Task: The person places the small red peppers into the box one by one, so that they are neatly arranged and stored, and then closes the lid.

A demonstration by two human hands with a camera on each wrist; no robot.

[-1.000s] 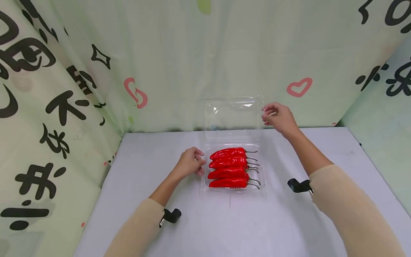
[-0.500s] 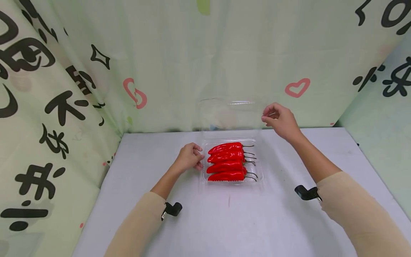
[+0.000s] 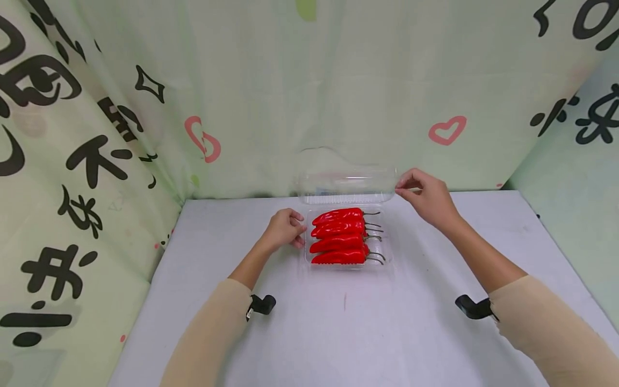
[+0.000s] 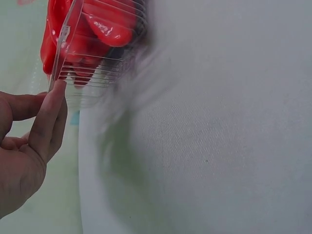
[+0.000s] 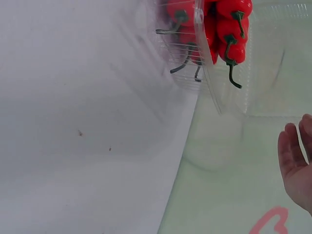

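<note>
Several glossy red chili peppers with dark green stems lie side by side in a clear plastic clamshell box near the back of the table. Its hinged lid stands raised at the far side and leans forward. At the box's left rim is my left hand; in the left wrist view its thumb and fingers pinch the edge. With thumb and forefinger, my right hand pinches the lid's right edge. The right wrist view shows only part of that hand, beside the transparent lid.
The white tabletop reaches to a pale green curtain with black lettering and pink shapes, hanging close behind the box. More curtain closes off the left side. A black camera mount sticks out from the right wrist.
The box with the peppers has slid slightly away toward the curtain, my left hand moving along with it. My right hand has lowered a little and the lid has tipped forward.
</note>
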